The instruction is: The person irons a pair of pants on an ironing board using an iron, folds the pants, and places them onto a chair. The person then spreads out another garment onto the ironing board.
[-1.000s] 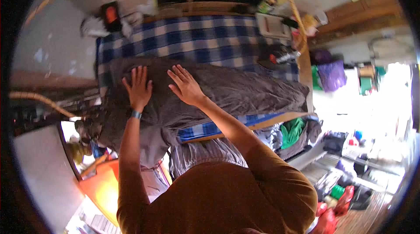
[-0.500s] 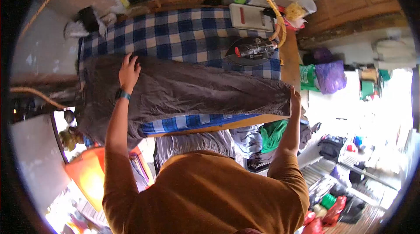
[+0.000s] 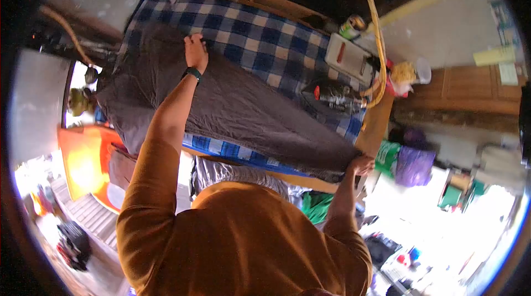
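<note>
A dark grey-brown garment (image 3: 238,99), looking like trousers, lies stretched across a blue-and-white checked cloth (image 3: 260,36) on a table. Near its upper left edge, my left hand (image 3: 196,52) has its fingers curled down onto the fabric, with a dark band on the wrist. My right hand (image 3: 362,166) is closed on the narrow lower right end of the garment. An iron (image 3: 332,97) rests on the checked cloth, just above the garment's right part.
Beyond the iron sit a pale tray (image 3: 348,59) and a can (image 3: 352,26). A cord (image 3: 378,30) hangs down to the iron. An orange chair (image 3: 88,157) stands at the left. Purple (image 3: 415,164) and green bags hang at the right.
My right hand has gone from lying flat on the garment to gripping its right end. My left hand's spread fingers have curled. The camera view has turned.
</note>
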Available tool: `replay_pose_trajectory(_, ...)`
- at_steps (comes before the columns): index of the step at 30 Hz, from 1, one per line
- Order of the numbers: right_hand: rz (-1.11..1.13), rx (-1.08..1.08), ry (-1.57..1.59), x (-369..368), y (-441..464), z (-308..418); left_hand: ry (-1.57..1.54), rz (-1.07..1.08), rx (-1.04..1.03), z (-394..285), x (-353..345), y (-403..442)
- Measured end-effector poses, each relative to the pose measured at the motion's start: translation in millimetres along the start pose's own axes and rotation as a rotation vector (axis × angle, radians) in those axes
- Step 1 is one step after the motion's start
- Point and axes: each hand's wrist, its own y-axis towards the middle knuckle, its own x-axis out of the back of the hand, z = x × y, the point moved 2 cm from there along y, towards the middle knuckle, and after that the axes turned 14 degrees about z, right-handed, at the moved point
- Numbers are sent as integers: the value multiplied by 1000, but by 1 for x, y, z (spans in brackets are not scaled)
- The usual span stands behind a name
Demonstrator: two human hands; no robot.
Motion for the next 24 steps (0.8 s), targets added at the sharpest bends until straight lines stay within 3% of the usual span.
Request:
replay_pose_trajectory(1,66,-111,-55,25,-4,29,-6,-38,32,-19,17,-11)
replay_pose_trajectory(2,-163,77,106,33,-2,53,82,-30,-91,-35,29,-22)
replay_pose_trajectory(4,-357,734,330,87,-21,129,212,12,-264,-50,32,-55)
replay_pose_trajectory(6,-37,1366,307,161,-41,207,283,164,-307,-62,26,-105)
replay_pose_trajectory(7,-31,1380,317,176,-38,232,316,278,-293,-71,25,-131)
replay_pose_trajectory(9,569,1621,-62,182,-29,271,353,358,-330,-83,20,-169)
replay_pose_trajectory(10,562,1644,-66,185,-28,281,349,350,-311,-86,18,-182)
replay_pose_trajectory(12,810,1675,-285,188,-28,302,377,303,-242,-88,11,-203)
replay_pose_trajectory(13,800,1712,-302,179,-25,306,373,295,-201,-86,8,-209)
replay_pose_trajectory(15,863,1742,29,151,-15,305,318,315,-200,-70,-9,-216)
replay_pose_trajectory(16,861,1773,9,155,-17,314,355,305,-205,-71,-6,-215)
replay_pose_trajectory(18,1359,1147,-121,154,-17,319,284,328,-223,-71,0,-215)
replay_pose_trajectory(19,1347,1161,-135,161,-32,321,203,360,-244,-68,6,-212)
replay_pose_trajectory(20,1196,1059,-14,170,-52,323,91,467,-244,-60,12,-206)
replay_pose_trajectory(21,1042,966,104,178,-70,328,-174,438,-248,-52,32,-196)
replay_pose_trajectory(22,1000,1009,250,179,-86,327,-95,295,-197,-35,51,-185)
replay_pose_trajectory(24,1166,1022,341,212,-120,332,5,20,-56,11,89,-161)
